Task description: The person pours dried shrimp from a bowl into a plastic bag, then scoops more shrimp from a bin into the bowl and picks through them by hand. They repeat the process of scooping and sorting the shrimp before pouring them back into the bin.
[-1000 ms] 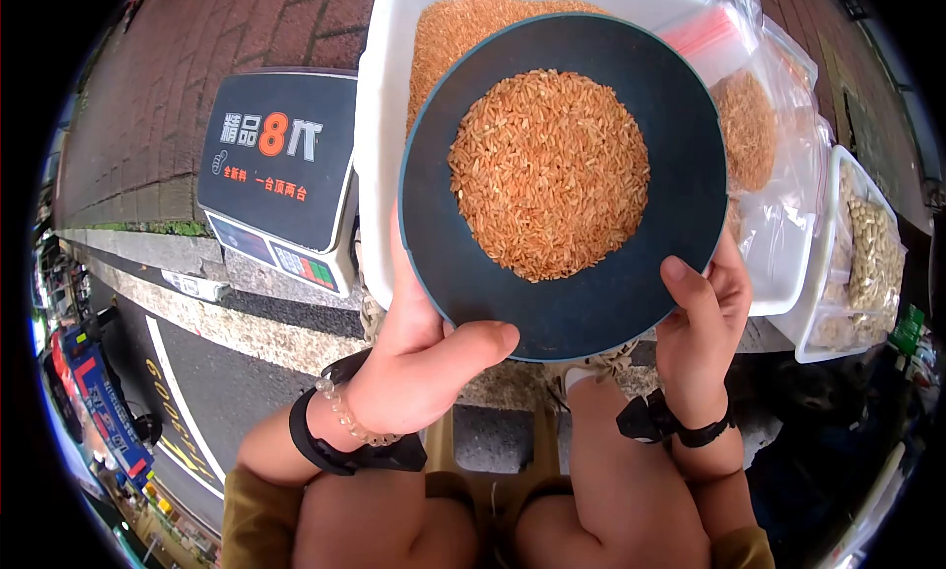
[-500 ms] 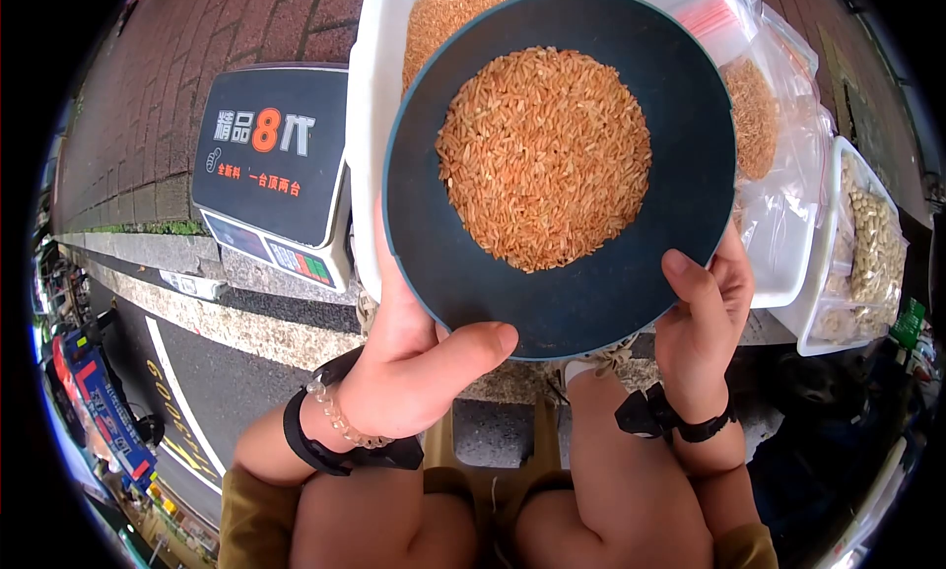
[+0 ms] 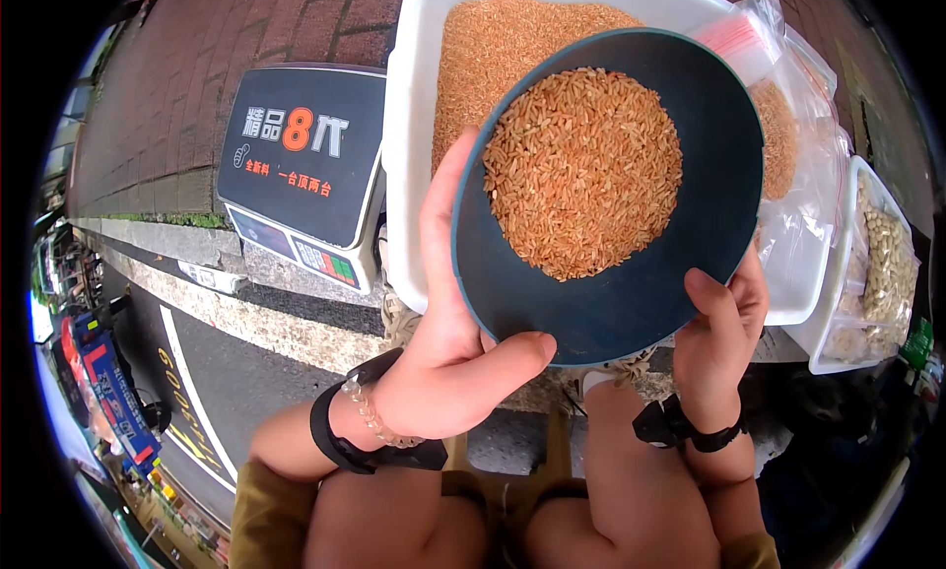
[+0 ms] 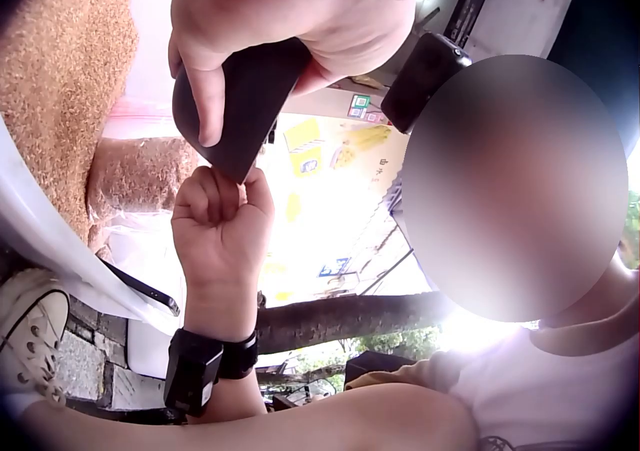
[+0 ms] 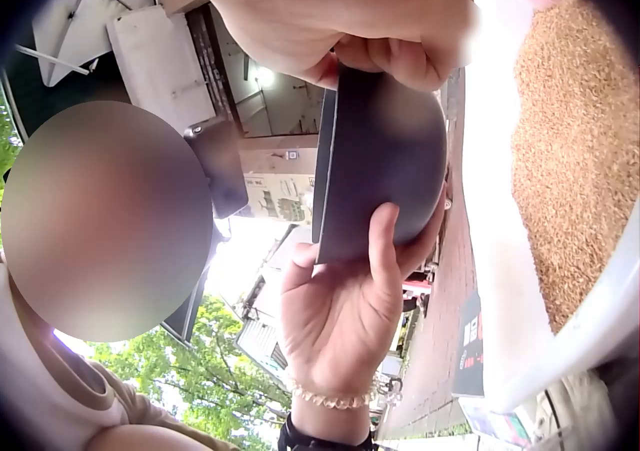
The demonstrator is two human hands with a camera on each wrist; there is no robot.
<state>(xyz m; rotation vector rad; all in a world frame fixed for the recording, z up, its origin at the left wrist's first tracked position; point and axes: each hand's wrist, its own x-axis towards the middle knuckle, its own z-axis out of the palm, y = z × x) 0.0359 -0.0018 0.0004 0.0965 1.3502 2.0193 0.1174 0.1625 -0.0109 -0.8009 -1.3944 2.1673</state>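
Observation:
Both hands hold up a dark blue bowl (image 3: 714,195) with a round heap of reddish-brown rice grains (image 3: 586,175) in it. The left hand (image 3: 463,362) grips its lower left side, thumb over the rim and fingers spread along the outer wall. At the lower right, the right hand (image 3: 724,337) pinches the rim with the thumb on top and the other fingers curled beneath. From the right wrist view, the smooth underside of the bowl (image 5: 390,161) shows between the two hands. More grain (image 3: 522,42) lies loose in a white tub (image 3: 406,175) below and behind the bowl.
A black-topped scale (image 3: 305,155) stands left of the tub. Clear plastic bags (image 3: 788,209), one with brown grain, lie on the tub's right side. Farther right, a smaller white tray (image 3: 823,347) holds bagged pale kernels (image 3: 890,234). Bare knees are below the hands.
The bowl has tilted and looks narrower, uncovering more of the grain in the tub. The left fingers now show along its left wall. The whole head view has shifted slightly.

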